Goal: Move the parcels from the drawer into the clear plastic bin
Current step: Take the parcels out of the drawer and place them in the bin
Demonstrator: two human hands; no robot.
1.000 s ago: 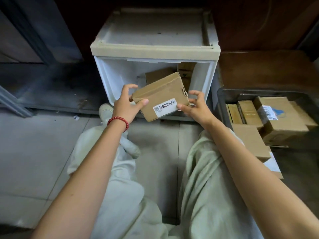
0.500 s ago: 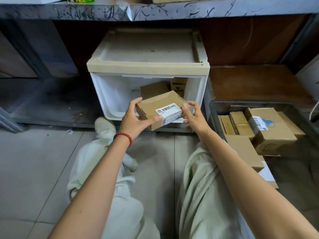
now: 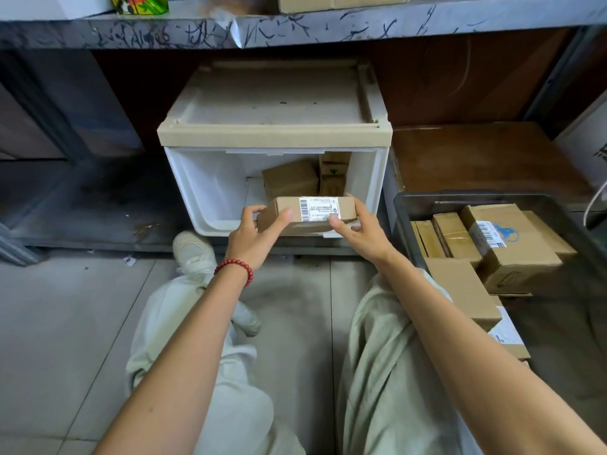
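We grip the parcel at both ends with left hand and right hand, before the drawer. We carry it level into the clear plastic bin, apparently crowded.

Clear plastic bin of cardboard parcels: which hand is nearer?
Right. The right hand holds the labelled brown cardboard parcel at its end facing the clear plastic bin; the left hand holds the opposite end, farther away.
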